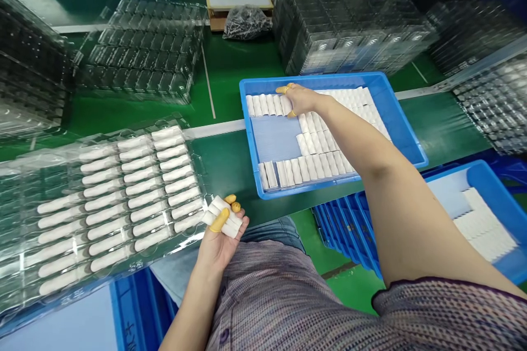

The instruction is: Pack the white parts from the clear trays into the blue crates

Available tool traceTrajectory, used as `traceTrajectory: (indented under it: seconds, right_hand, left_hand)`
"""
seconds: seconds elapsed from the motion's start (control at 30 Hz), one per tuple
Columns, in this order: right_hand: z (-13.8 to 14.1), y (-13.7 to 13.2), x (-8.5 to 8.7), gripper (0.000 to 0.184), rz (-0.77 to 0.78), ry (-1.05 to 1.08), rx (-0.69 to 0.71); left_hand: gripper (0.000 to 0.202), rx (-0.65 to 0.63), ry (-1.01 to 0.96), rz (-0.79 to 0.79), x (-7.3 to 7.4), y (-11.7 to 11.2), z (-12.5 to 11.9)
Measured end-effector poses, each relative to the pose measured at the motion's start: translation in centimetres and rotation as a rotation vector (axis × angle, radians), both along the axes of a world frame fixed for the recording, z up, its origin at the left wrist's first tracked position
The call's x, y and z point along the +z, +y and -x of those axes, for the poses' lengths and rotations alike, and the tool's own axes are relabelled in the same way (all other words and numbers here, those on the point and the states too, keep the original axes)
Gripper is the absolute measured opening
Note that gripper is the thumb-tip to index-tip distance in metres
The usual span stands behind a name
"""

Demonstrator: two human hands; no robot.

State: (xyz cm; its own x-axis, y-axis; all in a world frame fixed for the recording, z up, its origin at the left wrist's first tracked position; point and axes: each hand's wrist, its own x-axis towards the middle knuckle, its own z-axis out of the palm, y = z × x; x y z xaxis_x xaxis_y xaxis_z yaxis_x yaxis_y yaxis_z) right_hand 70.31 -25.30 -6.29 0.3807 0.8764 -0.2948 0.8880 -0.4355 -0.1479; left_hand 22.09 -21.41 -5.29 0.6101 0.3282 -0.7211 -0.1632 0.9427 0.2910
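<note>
My left hand (220, 230), with yellow finger cots, is closed round a small bunch of white cylindrical pieces (224, 216) at the right edge of a clear plastic blister tray (24, 175) whose pockets hold several rows of the same white pieces. My right hand (298, 100) reaches forward into a blue bin (405, 126) lined with white pieces. Its fingers curl down onto the pieces in the bin's far row (265, 104). Part of the bin floor is bare.
Stacks of empty clear blister trays stand at the back left (140, 49), back centre (349, 22) and right (494, 98). A black bag (247, 22) lies near a cardboard box. More blue bins (486, 214) sit low at the right, one with white pieces.
</note>
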Motion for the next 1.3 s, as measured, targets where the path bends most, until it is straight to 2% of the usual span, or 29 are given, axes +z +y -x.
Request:
traceTrajectory:
  seconds: [0.23,0.4,0.53,0.63,0.7,0.77,0.83,0.87,0.93,1.0,1.03,1.07,1.13,1.2,1.3]
  right_hand:
    - [0.9,1.2,0.2,0.116,0.065,-0.021,0.013]
    - [1.4,2.1,0.4,0.119,0.002,-0.006,0.065]
    - [2.2,3.4,0.1,0.12,0.045,-0.001,0.073]
    - [2.6,3.5,0.8,0.118,0.068,0.033,0.003]
    - [3.5,3.0,1.8,0.116,-0.019,0.102,-0.069]
    - [5.8,1.9,2.9,0.114,-0.213,0.29,-0.154]
    - [9.7,0.7,3.8,0.109,-0.399,0.653,-0.226]
    - [12.2,0.2,4.1,0.105,-0.422,0.894,-0.242]
    - [17.7,-0.8,4.5,0.102,-0.321,1.369,-0.217]
    - [23.0,-1.3,4.6,0.104,-0.196,1.637,-0.177]
    - [25.1,-1.3,4.7,0.107,-0.154,1.712,-0.162]
    - [26.9,-1.2,4.7,0.108,-0.12,1.756,-0.154]
    - [29.4,-0.6,4.5,0.108,-0.082,1.799,-0.149]
    - [31.0,0.2,4.2,0.099,-0.056,1.83,-0.145]
    - [33.1,1.6,3.6,0.075,0.0,1.905,-0.076]
  left_hand:
    - [0.046,-0.015,-0.005,-0.017,-0.1,0.0,0.2]
    - [0.046,-0.013,0.004,-0.018,-0.4,0.1,0.3]
    - [0.047,-0.024,0.004,-0.034,-0.5,-0.1,0.3]
    - [0.05,-0.029,0.008,-0.104,-0.8,-0.2,0.6]
    - [0.049,-0.009,0.017,-0.247,-1.2,-0.3,0.9]
    - [0.042,0.013,0.053,-0.521,-1.7,0.0,1.3]
    - [0.032,0.018,0.132,-0.9,-1.9,0.6,1.5]
    - [0.026,0.016,0.164,-1.107,-2.0,1.0,1.5]
    - [0.018,0.014,0.172,-1.495,-2.2,2.1,1.5]
    - [0.021,0.006,0.106,-1.784,-2.4,3.3,1.6]
    - [0.023,-0.006,0.067,-1.863,-2.6,3.8,1.8]
    - [0.025,-0.023,0.043,-1.894,-2.7,4.2,2.0]
    - [0.031,-0.033,0.045,-1.823,-2.9,4.7,2.6]
    - [0.042,-0.004,0.115,-1.643,-2.6,4.9,3.4]
    - [0.058,0.015,0.17,-1.367,-1.4,5.0,4.8]
